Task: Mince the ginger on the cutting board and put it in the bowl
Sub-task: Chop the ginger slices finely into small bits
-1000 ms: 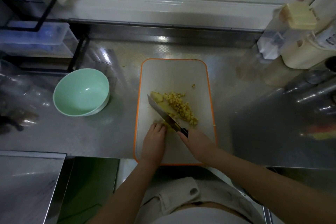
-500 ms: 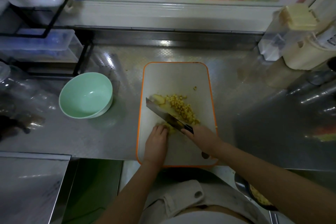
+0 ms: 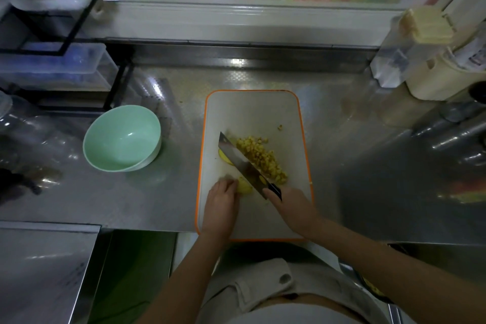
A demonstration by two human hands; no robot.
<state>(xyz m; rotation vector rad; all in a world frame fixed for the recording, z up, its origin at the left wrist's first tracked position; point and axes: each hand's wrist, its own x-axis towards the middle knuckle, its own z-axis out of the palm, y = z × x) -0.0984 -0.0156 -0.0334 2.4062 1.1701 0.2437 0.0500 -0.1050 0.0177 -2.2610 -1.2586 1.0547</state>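
Note:
A white cutting board (image 3: 252,110) with an orange rim lies on the steel counter. A heap of chopped ginger (image 3: 261,156) sits in its middle, right of the knife blade (image 3: 242,163). My right hand (image 3: 292,205) grips the knife's dark handle, the blade pointing up and left. My left hand (image 3: 222,202) holds down an uncut ginger piece (image 3: 244,184) with curled fingers, just left of the blade. Another yellow slice (image 3: 225,158) peeks out under the blade. The mint-green bowl (image 3: 122,138) stands empty to the left of the board.
A black rack with clear plastic boxes (image 3: 52,66) stands at the back left. Cream and clear containers (image 3: 426,55) crowd the back right. Shiny metal ware (image 3: 457,134) lies at the right. A steel lid or panel (image 3: 42,265) sits at the lower left.
The knife blade has shifted slightly against the ginger as chopping goes on. My left hand stays on the uncut piece. The camera view has tilted a little.

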